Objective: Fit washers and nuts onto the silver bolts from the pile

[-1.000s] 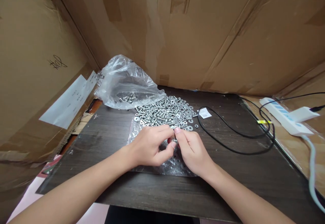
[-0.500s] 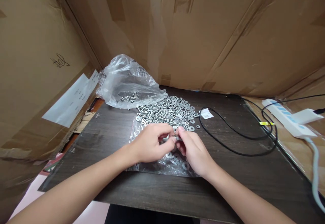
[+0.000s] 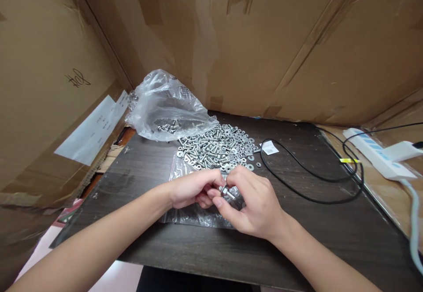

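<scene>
The two hands meet above the near half of the table [image 3: 185, 252], near its middle. The left hand [image 3: 193, 189] pinches a bolt [image 3: 230, 195] near its head end, the free shank pointing right and slightly toward the viewer; a nut [image 3: 225, 191] sits around the shank. The right hand [image 3: 253, 199] curls about the bolt, thumb and forefinger parted; whether its fingertips touch the metal cannot be told. Beneath the hands lies a flat clear bag [image 3: 176, 170]. Beyond it spreads a pile [image 3: 211, 146] of bolts, nuts and washers, bordered at left by a larger bag [image 3: 161, 102], and at right by a label [image 3: 269, 147] and a looped cable [image 3: 307, 202].
</scene>
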### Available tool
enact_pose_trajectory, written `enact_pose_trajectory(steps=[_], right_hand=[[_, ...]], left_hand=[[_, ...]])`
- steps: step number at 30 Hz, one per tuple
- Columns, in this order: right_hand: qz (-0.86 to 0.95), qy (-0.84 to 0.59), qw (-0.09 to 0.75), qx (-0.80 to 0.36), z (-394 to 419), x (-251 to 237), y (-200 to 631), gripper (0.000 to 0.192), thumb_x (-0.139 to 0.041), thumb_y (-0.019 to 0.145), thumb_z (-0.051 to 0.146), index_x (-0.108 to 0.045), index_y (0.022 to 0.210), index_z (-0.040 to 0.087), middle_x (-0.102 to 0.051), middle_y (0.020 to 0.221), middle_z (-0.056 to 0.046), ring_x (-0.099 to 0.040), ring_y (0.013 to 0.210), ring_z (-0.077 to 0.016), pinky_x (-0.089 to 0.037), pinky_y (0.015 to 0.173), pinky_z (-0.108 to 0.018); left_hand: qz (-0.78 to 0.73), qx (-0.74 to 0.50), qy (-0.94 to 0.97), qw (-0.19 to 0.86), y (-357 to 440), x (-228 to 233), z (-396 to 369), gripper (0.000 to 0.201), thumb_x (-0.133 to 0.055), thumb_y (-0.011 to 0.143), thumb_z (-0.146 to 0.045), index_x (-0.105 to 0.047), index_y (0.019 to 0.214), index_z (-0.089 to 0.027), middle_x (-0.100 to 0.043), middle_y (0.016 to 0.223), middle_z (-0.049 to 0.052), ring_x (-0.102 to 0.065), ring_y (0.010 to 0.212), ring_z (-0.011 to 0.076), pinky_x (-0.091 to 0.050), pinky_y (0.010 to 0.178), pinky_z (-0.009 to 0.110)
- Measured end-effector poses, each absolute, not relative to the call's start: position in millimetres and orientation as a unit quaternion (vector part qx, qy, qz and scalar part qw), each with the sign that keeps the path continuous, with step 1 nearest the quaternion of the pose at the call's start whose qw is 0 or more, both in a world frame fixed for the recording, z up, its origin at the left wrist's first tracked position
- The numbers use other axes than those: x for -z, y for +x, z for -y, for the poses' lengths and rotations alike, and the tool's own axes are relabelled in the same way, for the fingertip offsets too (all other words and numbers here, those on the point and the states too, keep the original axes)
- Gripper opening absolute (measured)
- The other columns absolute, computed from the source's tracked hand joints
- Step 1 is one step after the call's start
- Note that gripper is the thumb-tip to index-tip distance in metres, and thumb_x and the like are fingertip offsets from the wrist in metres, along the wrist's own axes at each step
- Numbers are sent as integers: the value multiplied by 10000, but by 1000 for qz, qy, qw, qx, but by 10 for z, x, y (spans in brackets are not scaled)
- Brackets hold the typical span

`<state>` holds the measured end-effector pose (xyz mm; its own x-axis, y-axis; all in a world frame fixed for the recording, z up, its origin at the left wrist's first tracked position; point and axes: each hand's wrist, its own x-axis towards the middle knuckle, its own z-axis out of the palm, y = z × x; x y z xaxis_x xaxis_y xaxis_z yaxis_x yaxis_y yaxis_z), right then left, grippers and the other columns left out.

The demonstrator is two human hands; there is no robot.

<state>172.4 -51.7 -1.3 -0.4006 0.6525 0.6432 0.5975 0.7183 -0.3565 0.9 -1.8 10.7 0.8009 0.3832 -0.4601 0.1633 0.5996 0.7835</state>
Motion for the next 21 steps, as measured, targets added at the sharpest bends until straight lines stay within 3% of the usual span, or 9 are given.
enact_pose_trajectory(steps=[9,12,16,21], right_hand=[[844,-367,390,18,482,18,1767,232,-494,961,292,-564,787,156,-529,643,-19,-461,577,-134,-345,544,-268],[843,-381,379,18,479,16,1781,278,-449,980,296,-544,750,170,-500,623,-11,-436,560,-128,-326,542,-265],[830,-407,380,-19,503,16,1774,308,-407,990,260,-483,700,191,-461,616,-1,-410,554,-124,-311,547,-270],[776,-439,416,-180,545,41,1728,306,-336,1007,221,-416,712,203,-458,659,0,-425,586,-125,-325,570,-274]], left_hand=[[-310,-121,468,819,16,-91,36,332,-523,719,-391,-295,574,-199,-265,490,-77,-160,470,67,-107,463,236],[-301,-156,531,777,28,-132,60,264,-494,739,-338,-363,570,-183,-328,514,-57,-229,478,73,-168,461,226],[-306,-253,701,593,23,-190,112,234,-467,827,-261,-449,615,-165,-403,594,-31,-371,557,102,-303,533,242],[-279,-312,845,333,-12,-169,142,171,-486,878,-213,-517,719,-156,-434,660,-24,-395,601,107,-323,578,254]])
